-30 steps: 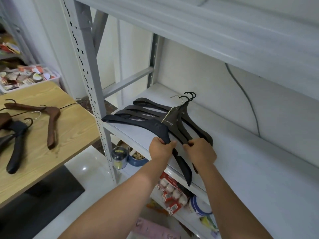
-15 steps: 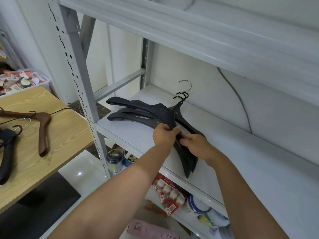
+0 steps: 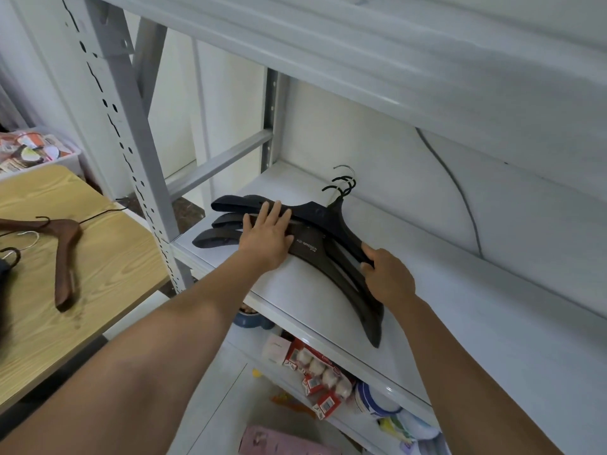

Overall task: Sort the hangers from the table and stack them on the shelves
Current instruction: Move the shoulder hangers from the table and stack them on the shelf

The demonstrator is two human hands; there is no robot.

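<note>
A stack of black hangers (image 3: 323, 221) lies on the white middle shelf (image 3: 460, 323), hooks toward the back wall. My left hand (image 3: 267, 236) rests flat, fingers spread, on the stack's left arms. My right hand (image 3: 387, 277) curls its fingers around the right arms of the black hangers. On the wooden table (image 3: 108, 267) at left lies a brown wooden hanger (image 3: 65, 257), with a dark hanger (image 3: 8, 261) partly cut off by the left edge.
A grey perforated upright (image 3: 131, 136) stands between table and shelf. Another shelf board (image 3: 361, 54) hangs close above. Packets and tubs (image 3: 318, 372) fill the lower shelf. A clear bin of packets (image 3: 36, 152) sits behind the table. A cable (image 3: 460, 192) runs down the back wall.
Both hands have moved apart from the stack's middle: the left now lies flat on the left arms, the right holds the right arms. The stack sits further back on the shelf.
</note>
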